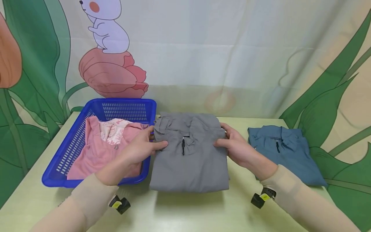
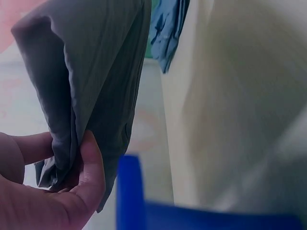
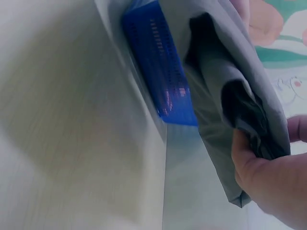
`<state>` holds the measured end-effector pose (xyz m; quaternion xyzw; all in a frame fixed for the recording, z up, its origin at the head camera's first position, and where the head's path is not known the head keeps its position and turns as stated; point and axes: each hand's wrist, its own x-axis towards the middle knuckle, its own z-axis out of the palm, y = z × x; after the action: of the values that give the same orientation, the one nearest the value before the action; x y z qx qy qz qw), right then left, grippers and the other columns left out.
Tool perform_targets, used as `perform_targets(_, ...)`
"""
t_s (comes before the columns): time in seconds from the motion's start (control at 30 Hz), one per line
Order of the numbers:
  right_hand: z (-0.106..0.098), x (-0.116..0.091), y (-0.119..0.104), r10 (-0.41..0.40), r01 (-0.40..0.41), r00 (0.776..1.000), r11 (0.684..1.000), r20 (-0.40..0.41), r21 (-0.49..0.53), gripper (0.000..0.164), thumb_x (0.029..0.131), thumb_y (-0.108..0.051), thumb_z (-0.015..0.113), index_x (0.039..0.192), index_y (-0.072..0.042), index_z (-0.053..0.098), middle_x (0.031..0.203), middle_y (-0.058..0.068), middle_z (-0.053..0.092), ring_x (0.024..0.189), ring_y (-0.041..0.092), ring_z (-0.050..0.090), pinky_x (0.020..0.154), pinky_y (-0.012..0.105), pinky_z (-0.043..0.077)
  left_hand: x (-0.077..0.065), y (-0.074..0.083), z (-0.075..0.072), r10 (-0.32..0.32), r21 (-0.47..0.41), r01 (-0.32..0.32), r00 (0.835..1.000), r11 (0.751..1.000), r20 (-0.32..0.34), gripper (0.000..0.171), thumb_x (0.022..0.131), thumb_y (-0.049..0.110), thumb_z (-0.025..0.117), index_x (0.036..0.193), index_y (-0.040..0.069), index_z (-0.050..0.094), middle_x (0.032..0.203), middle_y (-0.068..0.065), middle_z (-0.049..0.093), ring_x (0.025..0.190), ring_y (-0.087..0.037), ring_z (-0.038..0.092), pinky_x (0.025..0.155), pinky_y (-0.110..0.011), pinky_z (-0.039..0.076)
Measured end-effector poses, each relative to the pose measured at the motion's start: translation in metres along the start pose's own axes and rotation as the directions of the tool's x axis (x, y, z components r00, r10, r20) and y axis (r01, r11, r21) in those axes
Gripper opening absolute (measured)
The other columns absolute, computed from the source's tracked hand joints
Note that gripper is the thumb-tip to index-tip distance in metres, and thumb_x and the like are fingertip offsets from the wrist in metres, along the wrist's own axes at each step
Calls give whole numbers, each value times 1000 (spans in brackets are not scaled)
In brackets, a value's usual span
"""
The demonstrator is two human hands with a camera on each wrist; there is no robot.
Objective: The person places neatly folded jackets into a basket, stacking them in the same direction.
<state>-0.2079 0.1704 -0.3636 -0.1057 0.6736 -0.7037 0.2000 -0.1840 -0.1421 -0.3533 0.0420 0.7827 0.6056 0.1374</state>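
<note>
While both forearms (image 1: 91, 201) reach in from the lower corners of the head view, the left hand (image 1: 141, 146) and right hand (image 1: 238, 148) pinch opposite edges of a folded grey garment (image 1: 189, 170) at mid-frame, thumbs (image 1: 160, 145) on top and fingers (image 2: 92, 165) beneath, holding it above the bench (image 1: 188, 214).
</note>
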Motion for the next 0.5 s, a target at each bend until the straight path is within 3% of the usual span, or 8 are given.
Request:
perform_targets(0.1,9,3,-1,-9,10,999,1000,-31,23,77,91,7,57,159,-9,23,149,23,38,127,34,50,96,43,52,-2,1,-9,3,-26,-3,1000,1000,-4,67,99,9,69,155,-2,33,140,-26,52,111,-27,61,86,-36,56)
perform_targets(0.17,15,5,-2,-14,16,999,999,-46,39,78,92,7,57,159,-10,23,149,22,39,126,34,51,95,42,52,-3,1,-15,14,-59,-13,1000,998,5,59,99,6,68,150,-1,39,133,-23,56,102,-22,63,76,-30,56)
perform_targets(0.5,42,23,-7,-36,37,998,999,-59,27,77,92,7,60,159,-14,28,146,21,45,128,36,52,101,46,49,-11,1,-49,39,-50,-38,999,998,9,58,100,6,67,150,-2,37,127,-19,55,97,-17,64,76,-28,58)
